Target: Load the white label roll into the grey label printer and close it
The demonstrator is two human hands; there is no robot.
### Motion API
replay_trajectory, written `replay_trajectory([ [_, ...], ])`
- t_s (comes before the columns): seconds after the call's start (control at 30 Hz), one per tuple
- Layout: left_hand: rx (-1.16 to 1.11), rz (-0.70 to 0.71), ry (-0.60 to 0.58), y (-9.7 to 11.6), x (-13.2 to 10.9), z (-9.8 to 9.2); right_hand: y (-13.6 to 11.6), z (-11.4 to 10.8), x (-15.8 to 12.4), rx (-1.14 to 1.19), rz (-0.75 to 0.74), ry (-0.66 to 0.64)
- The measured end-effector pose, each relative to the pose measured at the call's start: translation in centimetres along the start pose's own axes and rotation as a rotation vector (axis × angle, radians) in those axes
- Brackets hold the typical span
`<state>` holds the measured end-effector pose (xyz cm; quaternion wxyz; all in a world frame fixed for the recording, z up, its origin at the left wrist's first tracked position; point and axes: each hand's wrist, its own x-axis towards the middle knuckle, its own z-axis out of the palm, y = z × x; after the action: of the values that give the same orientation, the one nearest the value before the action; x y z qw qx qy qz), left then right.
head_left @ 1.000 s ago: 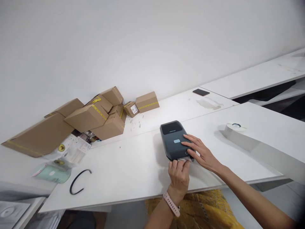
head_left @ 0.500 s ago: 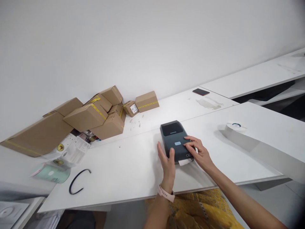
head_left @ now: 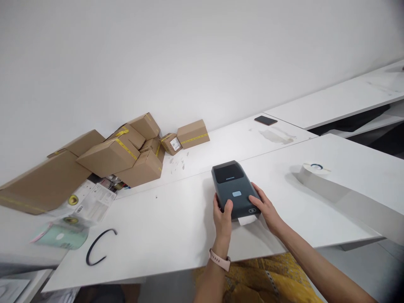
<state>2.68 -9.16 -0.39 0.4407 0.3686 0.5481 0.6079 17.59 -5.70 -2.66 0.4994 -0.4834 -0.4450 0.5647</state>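
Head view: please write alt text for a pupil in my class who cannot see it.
A person's left hand and right hand hold the sides of a dark printer on a white table, with white paper poking from its near end. Cardboard boxes are piled at left; a paper roll lies at right.

The dark device (head_left: 234, 185) partly hides the left fingers (head_left: 216, 203).

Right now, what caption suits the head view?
Left hand and right hand hold a dark label printer, white paper protruding.
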Motion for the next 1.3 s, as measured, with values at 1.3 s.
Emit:
replay_trajectory([
  [1.3,0.297,0.114,0.355,-4.6,-3.7,-7.7,-8.5,-5.0,5.0,-1.01,-0.335,0.171],
])
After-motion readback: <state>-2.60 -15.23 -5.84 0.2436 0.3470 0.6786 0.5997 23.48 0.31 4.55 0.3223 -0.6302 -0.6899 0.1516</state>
